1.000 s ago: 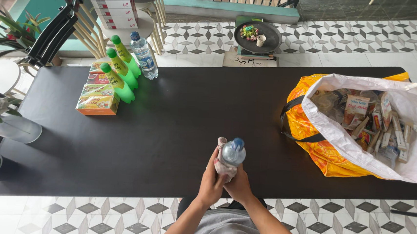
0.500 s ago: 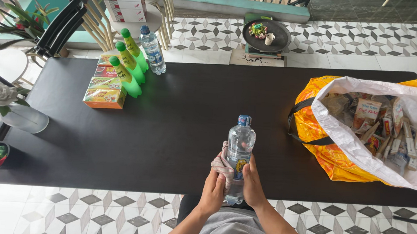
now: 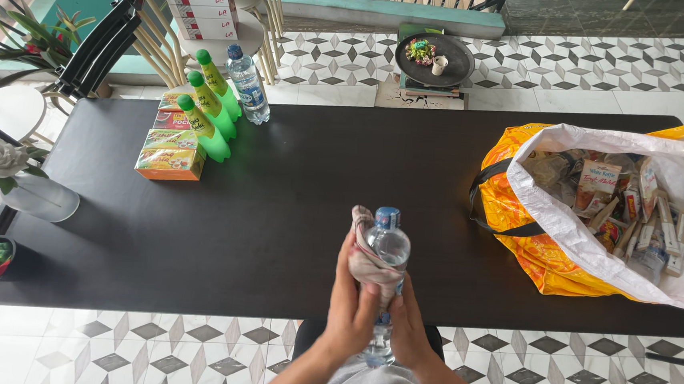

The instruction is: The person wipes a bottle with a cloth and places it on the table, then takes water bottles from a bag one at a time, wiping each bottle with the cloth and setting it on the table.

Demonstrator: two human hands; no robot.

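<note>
A long black table [image 3: 276,211] stands on a patterned tile floor. At its far left, 3 green bottles [image 3: 207,106] and a clear bottle [image 3: 248,85] stand by stacked boxes [image 3: 170,152]. At the near edge, the left hand [image 3: 353,301] presses a cloth [image 3: 366,254] around a clear water bottle [image 3: 390,247] with a blue cap, fingers closed on it. The right hand [image 3: 411,321] grips the bottle's lower body. Far right, a yellow bag [image 3: 530,249] with a white lining lies open, full of packets.

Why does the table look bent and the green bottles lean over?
Head view: the wide lens curves the black table edges and tilts the green bottles outward; soft daylight, faint shadows; the water bottle and cloth in both hands look sharp.
</note>
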